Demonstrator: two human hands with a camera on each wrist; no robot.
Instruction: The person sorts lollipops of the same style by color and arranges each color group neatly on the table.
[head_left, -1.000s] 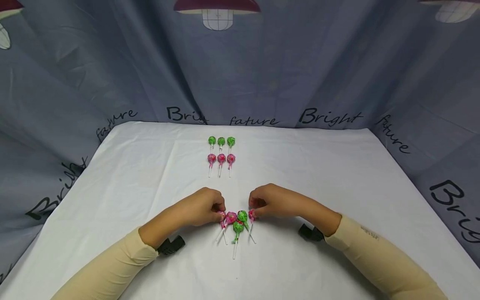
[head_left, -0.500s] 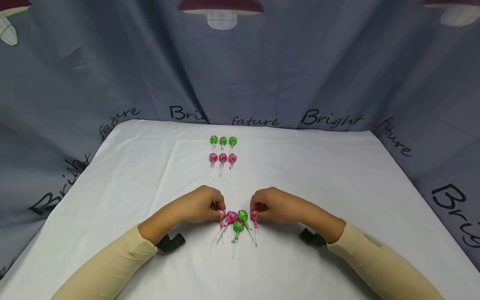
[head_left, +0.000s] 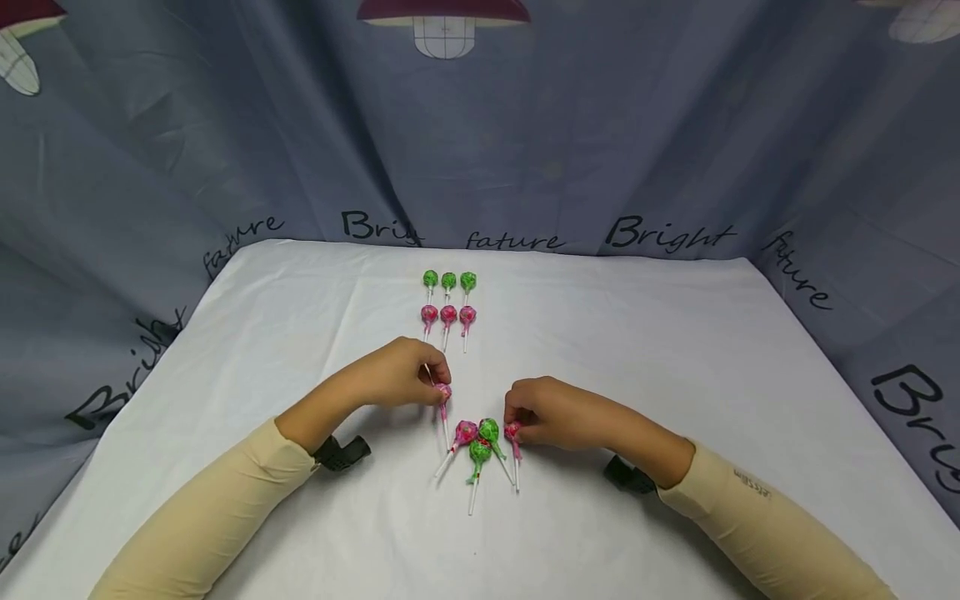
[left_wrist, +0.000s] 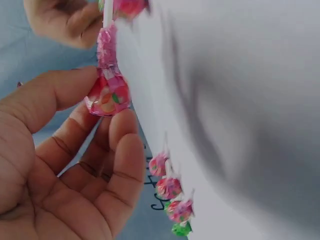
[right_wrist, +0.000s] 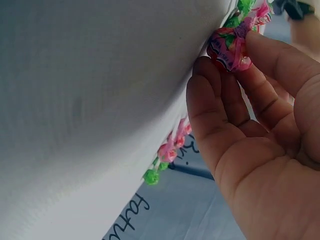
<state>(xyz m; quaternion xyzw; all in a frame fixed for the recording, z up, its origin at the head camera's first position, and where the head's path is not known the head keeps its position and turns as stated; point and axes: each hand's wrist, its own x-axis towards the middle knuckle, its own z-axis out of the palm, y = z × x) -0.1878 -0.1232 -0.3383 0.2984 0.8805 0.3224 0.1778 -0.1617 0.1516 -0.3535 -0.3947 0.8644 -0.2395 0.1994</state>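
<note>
My left hand (head_left: pixel 405 372) pinches a pink-wrapped lollipop (left_wrist: pixel 107 95) by its head between thumb and fingers, its stick pointing back toward me. It is between the near pile and the far rows. My right hand (head_left: pixel 555 412) pinches another pink lollipop (right_wrist: pixel 230 47) by its head, at the right side of the pile. Between the hands lie a pink lollipop (head_left: pixel 466 432) and two green ones, the upper green lollipop (head_left: pixel 489 430) and the lower green lollipop (head_left: pixel 479 451), heads close together, with a bit of red showing among them.
Farther back on the white cloth (head_left: pixel 637 333) are two rows: three green lollipops (head_left: pixel 448 281) behind three pink lollipops (head_left: pixel 448 314). A grey printed curtain (head_left: pixel 637 125) hangs behind the table. Black wrist cameras (head_left: pixel 341 453) sit under both wrists.
My left hand has carried its pink lollipop away from the pile, forward toward the rows. My right hand has shifted slightly rightward, its lollipop now straighter and apart from the green one.
</note>
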